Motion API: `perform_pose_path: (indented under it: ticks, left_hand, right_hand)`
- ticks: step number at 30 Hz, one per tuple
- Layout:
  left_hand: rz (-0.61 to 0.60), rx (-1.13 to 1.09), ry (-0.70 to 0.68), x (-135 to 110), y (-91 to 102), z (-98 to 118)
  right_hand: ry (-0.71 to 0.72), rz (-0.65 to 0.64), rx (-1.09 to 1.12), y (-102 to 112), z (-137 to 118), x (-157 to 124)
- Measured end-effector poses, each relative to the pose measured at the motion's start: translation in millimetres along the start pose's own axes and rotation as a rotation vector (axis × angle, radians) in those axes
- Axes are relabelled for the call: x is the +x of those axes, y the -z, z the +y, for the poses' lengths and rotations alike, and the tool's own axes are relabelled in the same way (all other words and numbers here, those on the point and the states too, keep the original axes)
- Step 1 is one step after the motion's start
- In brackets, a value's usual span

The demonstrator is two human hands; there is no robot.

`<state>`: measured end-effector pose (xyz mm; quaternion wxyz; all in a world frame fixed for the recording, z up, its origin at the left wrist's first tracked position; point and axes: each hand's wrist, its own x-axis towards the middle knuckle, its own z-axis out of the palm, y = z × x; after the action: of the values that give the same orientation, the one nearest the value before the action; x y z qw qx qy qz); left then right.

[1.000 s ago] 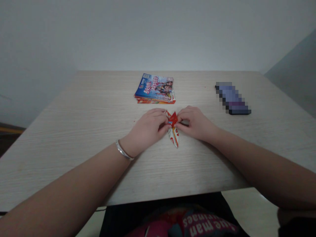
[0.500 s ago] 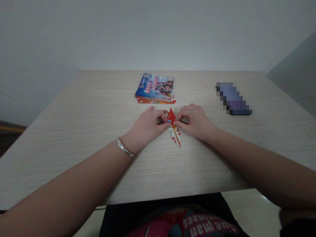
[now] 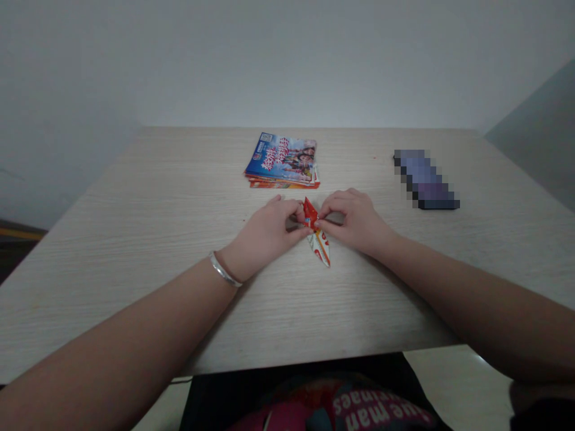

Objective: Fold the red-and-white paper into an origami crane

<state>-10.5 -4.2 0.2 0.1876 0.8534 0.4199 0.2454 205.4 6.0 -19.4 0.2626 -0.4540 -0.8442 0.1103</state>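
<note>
A small piece of folded paper (image 3: pixel 320 245), red at its upper end and white with red and orange print below, is held between my hands at the middle of the table. The thumb and index finger of my left hand (image 3: pixel 274 230) pinch its left edge. From the other side, my right hand (image 3: pixel 353 220) grips the right edge in a thumb-and-finger pinch. One pointed end aims away from me and the other toward me. My fingertips cover parts of the folds in the middle.
Beyond my hands lies a stack of printed leaflets (image 3: pixel 283 157), a blue one on top. A phone (image 3: pixel 424 179), its screen blurred out, rests at the right. The pale wooden table (image 3: pixel 135 197) meets a wall (image 3: pixel 287 66) at the back.
The red upper point of the folded paper has tipped slightly left and looks narrower. Both hands keep their pinch in nearly the same place.
</note>
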Motion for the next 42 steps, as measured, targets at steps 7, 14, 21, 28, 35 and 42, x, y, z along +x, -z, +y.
perform_pose_path:
  ticks: [7,14,21,28,35,42]
  left_hand:
    - [-0.019,-0.013,0.02,-1.4,-0.5,-0.4]
    - [0.054,0.067,0.012,-1.7,-5.7,-6.3]
    - [0.028,0.049,-0.083,-1.3,-5.7,-5.8]
    - [0.049,-0.041,0.041,-0.4,-6.1,-2.8]
    - [0.036,-0.046,0.08,-0.8,-5.5,-2.4]
    - [0.002,-0.033,0.019,-0.5,-5.5,-7.4]
  right_hand:
    - [-0.03,-0.016,-0.001,-0.6,0.3,2.2]
    - [-0.032,0.03,-0.017,0.5,-5.1,0.8]
    - [0.036,0.004,0.026,4.5,-5.8,-0.4]
    - [-0.058,0.064,0.091,0.5,-4.7,0.7]
    - [0.044,0.035,0.066,-0.9,1.9,4.0]
    - [0.015,0.025,0.053,0.1,-1.6,4.0]
